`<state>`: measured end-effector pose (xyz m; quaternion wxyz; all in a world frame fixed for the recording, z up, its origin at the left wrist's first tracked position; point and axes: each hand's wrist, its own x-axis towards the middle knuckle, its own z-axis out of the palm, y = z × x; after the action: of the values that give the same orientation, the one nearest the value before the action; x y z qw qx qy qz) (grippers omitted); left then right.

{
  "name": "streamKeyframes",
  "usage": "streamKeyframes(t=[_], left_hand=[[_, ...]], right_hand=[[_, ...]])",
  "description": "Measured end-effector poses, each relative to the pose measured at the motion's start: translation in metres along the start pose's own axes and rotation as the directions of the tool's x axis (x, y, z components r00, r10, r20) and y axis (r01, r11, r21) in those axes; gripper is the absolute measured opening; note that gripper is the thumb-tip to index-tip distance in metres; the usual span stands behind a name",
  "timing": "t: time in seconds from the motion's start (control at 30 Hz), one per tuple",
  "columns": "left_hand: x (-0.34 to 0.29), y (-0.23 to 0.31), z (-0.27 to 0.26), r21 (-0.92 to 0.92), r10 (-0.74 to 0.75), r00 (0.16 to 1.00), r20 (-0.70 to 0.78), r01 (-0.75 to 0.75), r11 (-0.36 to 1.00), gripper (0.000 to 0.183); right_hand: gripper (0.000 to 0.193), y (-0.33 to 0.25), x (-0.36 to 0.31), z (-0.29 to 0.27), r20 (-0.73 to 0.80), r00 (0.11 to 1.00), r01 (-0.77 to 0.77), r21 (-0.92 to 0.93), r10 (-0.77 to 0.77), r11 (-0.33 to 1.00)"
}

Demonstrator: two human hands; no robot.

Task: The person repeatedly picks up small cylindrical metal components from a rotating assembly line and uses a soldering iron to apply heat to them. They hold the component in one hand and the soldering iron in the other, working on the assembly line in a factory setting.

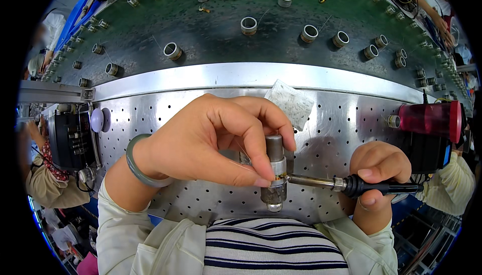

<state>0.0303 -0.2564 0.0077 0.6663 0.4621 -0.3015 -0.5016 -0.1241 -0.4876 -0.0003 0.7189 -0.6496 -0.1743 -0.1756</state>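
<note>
The tub (427,120), pink and see-through with a red end, sits by the bench's right edge; its contents cannot be made out. A loose ring (393,121) is at its left end.

Near the front edge of the perforated bench (221,202), the left hand (216,139) is closed around a metal post (274,149), thumb and forefinger together at the left side of the collar (278,168) on it. The right hand (381,167) grips the soldering iron (354,185), its tip at the collar's right side; whether they touch is unclear. A grubby cloth (293,105) lies at the far edge, partly behind the left hand's fingers. Beyond the rail (201,78), more rings (249,33) stand on the green belt (216,49).

The left palm is hidden, and a black unit (70,139) beyond the left edge is hard to read.
</note>
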Motion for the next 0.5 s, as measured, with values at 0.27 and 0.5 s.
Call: streamKeyframes(t=[0.27, 0.5], left_hand=[[0.003, 0.005, -0.003, -0.164, -0.074, 0.997, 0.030, 0.078, 0.983, 0.039], [0.007, 0.013, 0.003, -0.150, -0.221, 0.975, 0.031, 0.223, 0.963, 0.058]], right_hand=[[0.027, 0.002, 0.000, -0.002, -0.004, 1.000, -0.009, 0.040, 0.009, 0.999], [0.028, 0.003, 0.002, -0.005, 0.017, 1.000, 0.008, 0.053, -0.009, 0.999]])
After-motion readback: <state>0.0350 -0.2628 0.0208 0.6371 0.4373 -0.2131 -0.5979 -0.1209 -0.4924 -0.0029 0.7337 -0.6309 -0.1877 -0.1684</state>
